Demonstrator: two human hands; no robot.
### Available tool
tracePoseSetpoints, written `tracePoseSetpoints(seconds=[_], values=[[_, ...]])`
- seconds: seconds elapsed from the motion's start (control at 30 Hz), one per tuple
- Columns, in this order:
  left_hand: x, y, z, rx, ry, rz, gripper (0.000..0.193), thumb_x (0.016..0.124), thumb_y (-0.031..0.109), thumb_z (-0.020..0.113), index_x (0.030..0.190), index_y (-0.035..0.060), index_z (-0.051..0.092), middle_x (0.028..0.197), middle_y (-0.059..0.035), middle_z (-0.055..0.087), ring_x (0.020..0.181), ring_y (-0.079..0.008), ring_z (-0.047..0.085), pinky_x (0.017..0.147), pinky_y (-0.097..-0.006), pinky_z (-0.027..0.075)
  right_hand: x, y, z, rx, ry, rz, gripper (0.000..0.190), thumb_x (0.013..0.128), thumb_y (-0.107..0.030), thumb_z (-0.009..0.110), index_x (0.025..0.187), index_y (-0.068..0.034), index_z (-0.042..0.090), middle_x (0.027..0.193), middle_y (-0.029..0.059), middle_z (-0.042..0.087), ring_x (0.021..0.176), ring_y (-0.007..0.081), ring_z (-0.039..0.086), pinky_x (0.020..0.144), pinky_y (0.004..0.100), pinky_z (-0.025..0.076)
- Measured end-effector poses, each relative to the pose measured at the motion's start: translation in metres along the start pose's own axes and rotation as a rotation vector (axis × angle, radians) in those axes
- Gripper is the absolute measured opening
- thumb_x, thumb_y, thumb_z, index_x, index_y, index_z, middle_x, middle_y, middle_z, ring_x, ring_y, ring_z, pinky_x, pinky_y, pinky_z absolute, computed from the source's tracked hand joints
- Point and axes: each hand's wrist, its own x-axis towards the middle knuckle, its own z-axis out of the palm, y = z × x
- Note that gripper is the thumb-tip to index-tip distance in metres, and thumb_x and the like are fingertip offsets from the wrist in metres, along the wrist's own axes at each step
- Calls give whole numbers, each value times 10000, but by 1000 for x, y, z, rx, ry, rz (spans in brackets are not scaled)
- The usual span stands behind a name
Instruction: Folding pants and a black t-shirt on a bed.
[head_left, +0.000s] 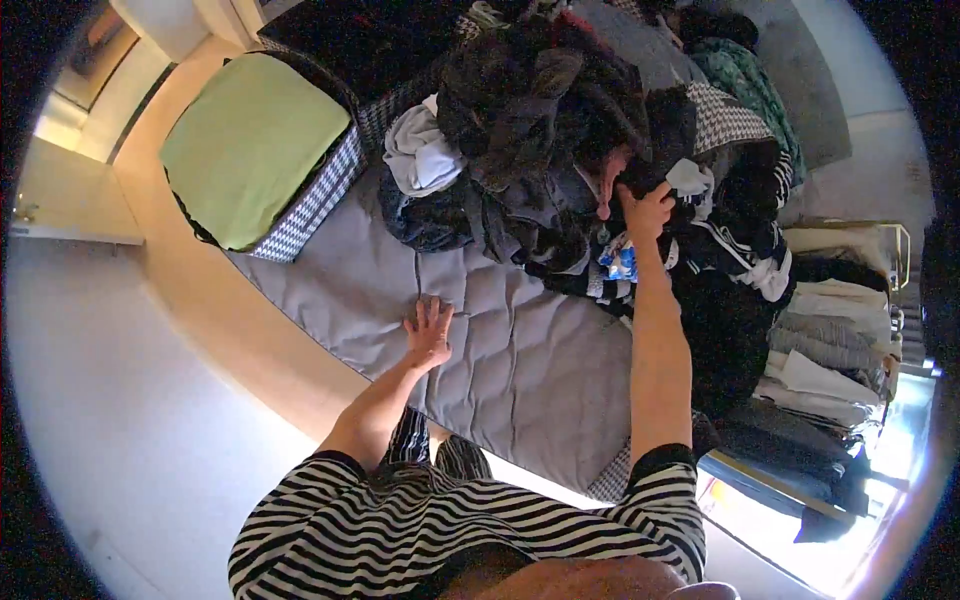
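Note:
My left hand rests with spread fingers on a grey quilted bed cover and holds nothing. My right hand reaches into a large heap of mostly dark clothes on the far part of the bed. Its fingers lie against dark cloth beside a small white cloth; whether they grip anything cannot be told. A pinkish strip of cloth lies just left of this hand, and a blue and white item sits beside my wrist. A bundled light grey garment lies at the heap's left edge.
At the far left of the bed stands a houndstooth-patterned fabric box, with a smooth light green cloth across its top. Clothes hang on a rack at the right. A dark green patterned garment lies at the heap's back right.

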Motion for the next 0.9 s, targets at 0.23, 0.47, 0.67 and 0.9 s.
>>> tracePoseSetpoints(seconds=[0.23,0.47,0.67,0.9], values=[[13,-4,1,15,-107,-23,929,755,350,679,1500,229,136,1568,-127,20,1416,-438,8,1041,-702,130,44,64,1,420,65,-124,521,765,-301,664,1142,29,520,1043,262,596,999,436,560,880,473,436],[13,-3,-3,-3,-179,-80,973,728,347,697,1500,227,117,1568,-132,-17,1412,-455,-27,1046,-706,103,122,84,-105,560,-39,-89,439,833,-257,602,1170,21,550,1070,142,640,963,295,621,799,408,496],[17,-6,3,37,-170,-37,956,726,318,685,1497,239,125,1567,-134,-10,1411,-460,-38,1055,-697,104,100,131,-211,1858,-451,337,330,899,-316,559,1158,-112,585,1145,102,618,1014,266,609,781,463,512],[26,2,7,-263,-116,242,692,840,465,612,1409,172,349,1473,-163,301,1374,-376,246,1036,-609,267,-150,122,-228,1725,-329,778,350,846,-228,589,1145,-45,577,1067,104,626,913,283,626,758,423,544]])
